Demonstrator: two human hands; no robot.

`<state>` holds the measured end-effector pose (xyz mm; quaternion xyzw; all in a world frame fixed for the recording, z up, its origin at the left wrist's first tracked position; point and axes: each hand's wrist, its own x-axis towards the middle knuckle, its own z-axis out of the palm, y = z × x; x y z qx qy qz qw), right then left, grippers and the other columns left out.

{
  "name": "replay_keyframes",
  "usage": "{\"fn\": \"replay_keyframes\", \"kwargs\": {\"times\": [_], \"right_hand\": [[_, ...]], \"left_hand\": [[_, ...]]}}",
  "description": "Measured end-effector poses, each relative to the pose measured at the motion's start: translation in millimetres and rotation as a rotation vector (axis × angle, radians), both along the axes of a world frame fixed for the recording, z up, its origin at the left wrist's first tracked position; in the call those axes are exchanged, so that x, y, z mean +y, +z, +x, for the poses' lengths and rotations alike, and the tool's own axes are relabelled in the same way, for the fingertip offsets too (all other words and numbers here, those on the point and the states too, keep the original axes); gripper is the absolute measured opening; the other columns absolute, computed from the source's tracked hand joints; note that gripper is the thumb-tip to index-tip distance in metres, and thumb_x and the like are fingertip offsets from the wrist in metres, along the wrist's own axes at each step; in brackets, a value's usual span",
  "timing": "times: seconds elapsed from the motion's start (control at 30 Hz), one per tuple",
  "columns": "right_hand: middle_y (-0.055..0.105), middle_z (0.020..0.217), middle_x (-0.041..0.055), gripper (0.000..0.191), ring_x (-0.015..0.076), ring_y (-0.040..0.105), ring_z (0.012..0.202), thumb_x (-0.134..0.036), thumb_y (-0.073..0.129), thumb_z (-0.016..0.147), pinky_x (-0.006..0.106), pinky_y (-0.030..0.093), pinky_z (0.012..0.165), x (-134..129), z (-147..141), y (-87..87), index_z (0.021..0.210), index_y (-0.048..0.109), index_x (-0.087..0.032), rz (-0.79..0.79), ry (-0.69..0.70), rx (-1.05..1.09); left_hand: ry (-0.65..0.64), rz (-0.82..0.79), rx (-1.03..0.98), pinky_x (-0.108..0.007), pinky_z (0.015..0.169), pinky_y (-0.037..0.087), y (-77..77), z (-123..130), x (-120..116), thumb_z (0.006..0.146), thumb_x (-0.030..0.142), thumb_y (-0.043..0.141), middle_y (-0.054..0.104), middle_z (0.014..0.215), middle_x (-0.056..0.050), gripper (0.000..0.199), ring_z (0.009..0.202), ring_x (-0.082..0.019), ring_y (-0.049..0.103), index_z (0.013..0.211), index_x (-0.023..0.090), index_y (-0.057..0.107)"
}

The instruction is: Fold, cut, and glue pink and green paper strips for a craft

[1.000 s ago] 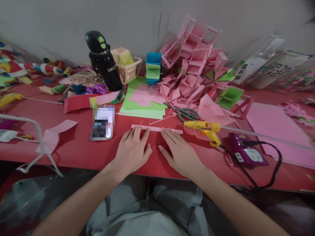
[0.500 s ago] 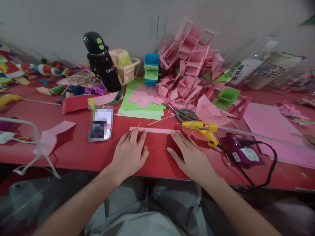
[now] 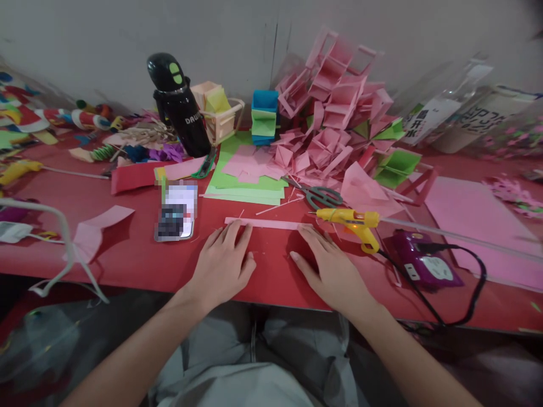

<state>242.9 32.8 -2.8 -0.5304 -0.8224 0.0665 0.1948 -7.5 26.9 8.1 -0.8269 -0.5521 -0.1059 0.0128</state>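
Red work surface viewed from above, backed by a plain grey wall with a thin, dark, near-vertical line. A narrow pink strip lies crosswise on bare red between the 2 hands. The left hand is flattened and loosely spread, fingertips on the strip toward its left end; the right hand is likewise spread, fingertips at the right end. Neither grips anything. Right of the strip: a yellow glue gun and a purple power box with a black cord. Left: a phone, its screen pixelated. Behind: dark-handled scissors beside green sheets. Toward the wall: a black bottle, a blue-and-green paper box and a heap of folded pink paper. At far left, blurred colourful items appear to be small figures. Below the front edge, the floor area is dim.
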Motion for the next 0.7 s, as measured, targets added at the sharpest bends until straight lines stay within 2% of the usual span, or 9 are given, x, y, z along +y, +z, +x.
{"fn": "replay_keyframes", "kwargs": {"times": [0.13, 0.37, 0.6, 0.7], "right_hand": [[0.057, 0.147, 0.0178, 0.049, 0.0308, 0.052, 0.138, -0.038, 0.047, 0.101, 0.054, 0.043, 0.115, 0, 1, -0.8, 0.144, 0.049, -0.014, 0.006, 0.001, -0.016], [0.06, 0.144, 0.0164, 0.045, 0.0307, 0.055, 0.135, -0.03, 0.046, 0.1, 0.053, 0.041, 0.115, -3, -7, 1.2, 0.14, 0.053, -0.011, 0.112, -0.027, -0.144], [0.065, 0.136, 0.019, 0.041, 0.0341, 0.06, 0.127, -0.023, 0.048, 0.096, 0.054, 0.044, 0.111, -1, -27, 9.3, 0.131, 0.06, -0.007, 0.143, -0.067, -0.182], [0.064, 0.138, 0.0192, 0.043, 0.033, 0.059, 0.129, -0.016, 0.045, 0.094, 0.052, 0.045, 0.112, 3, -40, 9.2, 0.133, 0.061, -0.007, 0.143, 0.0, -0.169]], "left_hand": [[-0.009, -0.013, -0.015, -0.05, 0.114, 0.042, -0.6, -2, 0, 0.096, 0.026, 0.043, 0.046, 0.152, -0.018, 0.054, 0.134, -0.034, 0.052, 0.147, 0.011, 0.047], [-0.029, 0.005, 0.01, -0.052, 0.121, 0.033, -2.8, -1, 0, 0.097, 0.027, 0.041, 0.046, 0.152, -0.019, 0.055, 0.138, -0.034, 0.049, 0.148, 0.007, 0.045], [-0.034, 0.003, -0.01, -0.051, 0.12, 0.035, -3.2, -1, 0, 0.096, 0.029, 0.042, 0.047, 0.15, -0.021, 0.054, 0.138, -0.035, 0.048, 0.145, 0.006, 0.047], [-0.02, -0.001, -0.017, -0.051, 0.119, 0.037, -2.2, 2, 0, 0.095, 0.029, 0.044, 0.047, 0.149, -0.021, 0.053, 0.136, -0.036, 0.051, 0.143, 0.006, 0.05]]}}
